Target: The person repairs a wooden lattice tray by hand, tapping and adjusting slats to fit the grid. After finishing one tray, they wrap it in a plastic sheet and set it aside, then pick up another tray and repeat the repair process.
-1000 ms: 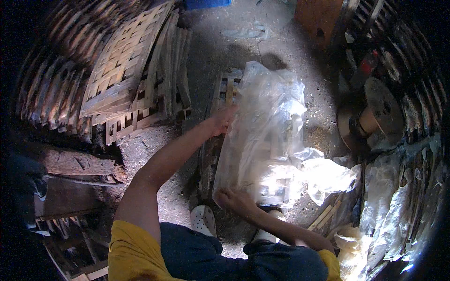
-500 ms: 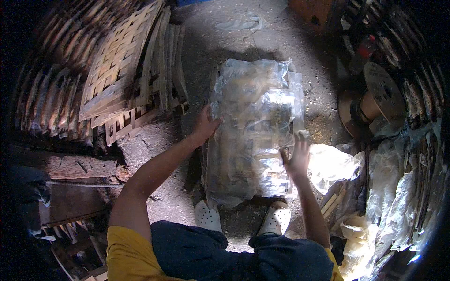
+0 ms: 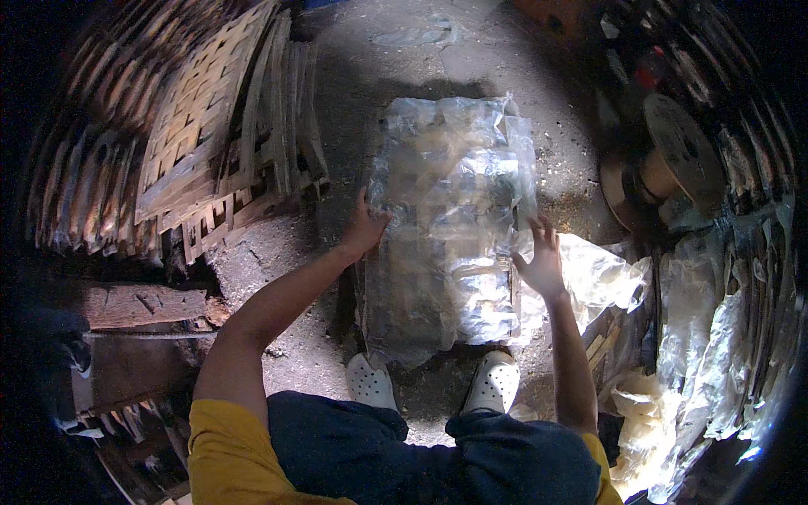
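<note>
A woven wooden-strip panel (image 3: 433, 220) lies in front of my feet, covered by a wrinkled sheet of clear plastic (image 3: 446, 126). The weave shows dimly through the sheet, and bright light glares off its right part. My left hand (image 3: 366, 231) grips the left edge, thumb on top of the plastic and the other fingers along the side, partly hidden. At the opposite edge is my right hand (image 3: 543, 263), fingers stretched and thumb spread apart, by the plastic's right border.
Woven wooden panels (image 3: 210, 109) lean in a stack at the left, above a rough timber (image 3: 143, 305). At the right stand a large spool (image 3: 677, 156) and hanging plastic sheets (image 3: 707, 337). A crumpled bright plastic piece (image 3: 602, 273) lies beside my right hand.
My right hand has moved slightly up and outward, from on top of the plastic to its right edge. My left hand stays at the left edge. The whole view has shifted a little.
</note>
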Demonstrator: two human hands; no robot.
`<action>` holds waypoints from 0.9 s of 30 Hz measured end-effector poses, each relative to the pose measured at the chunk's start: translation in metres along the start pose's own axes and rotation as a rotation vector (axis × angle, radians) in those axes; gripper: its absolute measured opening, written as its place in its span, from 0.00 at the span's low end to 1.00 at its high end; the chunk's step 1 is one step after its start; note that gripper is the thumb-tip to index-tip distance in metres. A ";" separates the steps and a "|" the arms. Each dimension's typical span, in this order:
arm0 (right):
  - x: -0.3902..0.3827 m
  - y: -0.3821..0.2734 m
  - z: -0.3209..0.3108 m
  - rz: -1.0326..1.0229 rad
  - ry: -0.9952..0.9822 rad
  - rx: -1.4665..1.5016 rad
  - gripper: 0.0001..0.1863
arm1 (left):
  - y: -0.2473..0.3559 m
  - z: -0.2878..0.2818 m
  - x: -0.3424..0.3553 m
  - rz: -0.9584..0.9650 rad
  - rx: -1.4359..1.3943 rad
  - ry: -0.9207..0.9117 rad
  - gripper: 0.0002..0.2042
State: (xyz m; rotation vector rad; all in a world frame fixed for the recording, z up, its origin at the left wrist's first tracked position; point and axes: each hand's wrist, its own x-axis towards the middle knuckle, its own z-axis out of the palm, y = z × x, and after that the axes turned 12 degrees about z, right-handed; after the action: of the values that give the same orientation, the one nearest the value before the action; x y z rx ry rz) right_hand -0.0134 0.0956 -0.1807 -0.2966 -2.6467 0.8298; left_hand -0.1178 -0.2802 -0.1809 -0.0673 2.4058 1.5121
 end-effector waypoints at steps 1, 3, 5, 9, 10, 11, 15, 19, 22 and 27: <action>0.004 0.009 -0.001 -0.063 -0.037 -0.043 0.10 | -0.002 0.003 0.003 0.041 0.072 -0.001 0.45; 0.005 0.001 -0.003 0.101 -0.192 -0.064 0.12 | -0.021 -0.011 0.002 0.099 0.225 0.036 0.45; 0.003 -0.011 -0.017 0.186 -0.286 -0.029 0.13 | -0.028 -0.014 -0.003 0.164 0.325 0.068 0.45; -0.016 0.022 -0.019 0.290 -0.591 0.105 0.19 | -0.031 0.000 0.000 0.187 0.330 0.121 0.45; -0.020 0.017 -0.020 0.372 -0.630 0.123 0.19 | -0.035 -0.003 -0.003 0.190 0.369 0.132 0.46; -0.023 0.011 -0.026 0.463 -0.655 0.133 0.20 | -0.031 -0.002 -0.002 0.206 0.401 0.132 0.46; -0.047 0.025 -0.024 0.594 -0.723 0.119 0.21 | -0.017 0.005 -0.001 0.113 0.500 0.106 0.46; -0.061 0.009 -0.027 0.435 -0.444 0.030 0.24 | -0.016 -0.003 -0.002 0.233 0.566 0.154 0.45; -0.055 -0.030 -0.050 0.292 -0.227 -0.220 0.31 | 0.028 0.016 -0.014 0.505 0.791 0.070 0.41; -0.058 -0.061 -0.013 -0.070 -0.263 -0.189 0.35 | 0.056 0.062 -0.010 1.282 0.714 -0.306 0.32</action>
State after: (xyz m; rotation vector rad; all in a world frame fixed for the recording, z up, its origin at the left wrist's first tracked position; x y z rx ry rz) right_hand 0.0395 0.0354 -0.1503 -0.1486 -2.9693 0.6357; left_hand -0.1047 -0.2012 -0.1543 1.9516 2.5595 0.6716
